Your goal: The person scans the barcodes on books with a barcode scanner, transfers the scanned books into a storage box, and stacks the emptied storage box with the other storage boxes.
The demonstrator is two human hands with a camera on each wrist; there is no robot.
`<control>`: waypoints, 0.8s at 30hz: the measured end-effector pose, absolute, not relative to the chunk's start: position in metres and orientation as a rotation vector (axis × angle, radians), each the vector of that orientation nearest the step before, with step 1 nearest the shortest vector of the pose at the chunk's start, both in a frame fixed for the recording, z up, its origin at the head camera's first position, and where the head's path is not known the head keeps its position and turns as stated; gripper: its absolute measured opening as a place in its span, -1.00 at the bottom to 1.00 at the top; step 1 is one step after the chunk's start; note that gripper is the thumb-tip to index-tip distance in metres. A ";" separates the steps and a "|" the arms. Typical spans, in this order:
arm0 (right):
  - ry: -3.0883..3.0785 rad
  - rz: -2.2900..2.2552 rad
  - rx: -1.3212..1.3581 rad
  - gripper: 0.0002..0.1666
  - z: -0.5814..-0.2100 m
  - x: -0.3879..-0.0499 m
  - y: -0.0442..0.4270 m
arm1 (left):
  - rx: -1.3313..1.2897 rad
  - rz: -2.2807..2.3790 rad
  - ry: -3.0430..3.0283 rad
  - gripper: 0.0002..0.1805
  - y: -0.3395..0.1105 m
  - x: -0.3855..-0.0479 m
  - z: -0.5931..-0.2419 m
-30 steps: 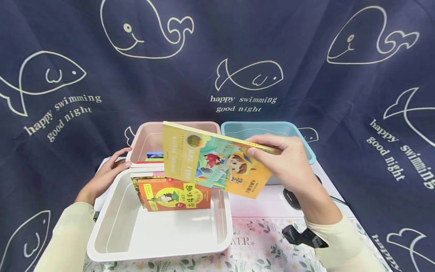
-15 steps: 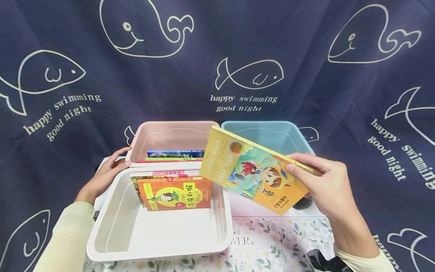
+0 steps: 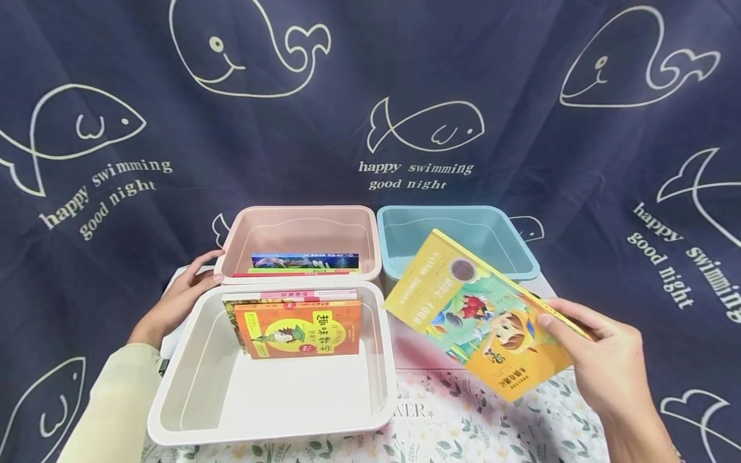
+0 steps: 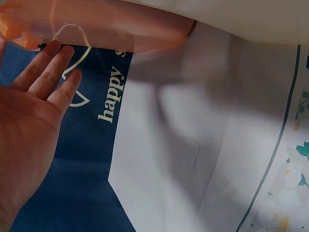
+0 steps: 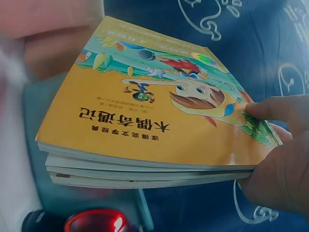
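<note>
My right hand (image 3: 608, 360) pinches a yellow picture book (image 3: 480, 315) by its upper right edge, thumb on the front cover. The book hangs tilted in the air, right of the white bin (image 3: 272, 434) and before the blue bin (image 3: 509, 257). In the right wrist view, layered page edges (image 5: 96, 169) show under the cover; whether they belong to more than one book I cannot tell. My left hand (image 3: 179, 299) rests at the left corner of the pink bin (image 3: 231, 247), fingers fairly straight in the left wrist view.
An orange book (image 3: 301, 328) stands in the white bin, in front of others with a pink-and-white spine (image 3: 289, 295). Several books (image 3: 307, 262) are in the pink bin. A dark device with a red light (image 5: 99, 221) shows below in the right wrist view.
My right hand has carried the yellow book right and lower, away from above the white and pink bins, uncovering the books inside them. The left hand has stayed put.
</note>
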State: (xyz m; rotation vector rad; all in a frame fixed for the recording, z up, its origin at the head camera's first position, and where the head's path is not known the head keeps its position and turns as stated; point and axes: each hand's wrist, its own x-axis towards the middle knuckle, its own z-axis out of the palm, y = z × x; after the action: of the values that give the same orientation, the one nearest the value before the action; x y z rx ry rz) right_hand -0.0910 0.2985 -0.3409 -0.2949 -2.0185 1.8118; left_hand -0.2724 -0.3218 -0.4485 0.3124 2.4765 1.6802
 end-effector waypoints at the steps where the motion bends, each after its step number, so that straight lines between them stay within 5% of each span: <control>1: -1.988 1.835 -0.318 -0.69 -0.344 -0.089 0.301 | 0.315 1.685 2.473 -0.35 -0.322 -0.273 -0.448; 24: -2.005 1.743 -0.961 -0.79 -0.432 -0.065 0.330 | 0.294 1.669 2.483 -0.33 -0.322 -0.272 -0.448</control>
State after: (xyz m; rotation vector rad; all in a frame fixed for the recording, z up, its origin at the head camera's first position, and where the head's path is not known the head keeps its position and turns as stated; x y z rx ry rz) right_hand -0.0647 0.3302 -0.4315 -0.9607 -2.0055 1.7426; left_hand -0.2717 -0.3222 -0.4477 0.2935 2.4835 1.6687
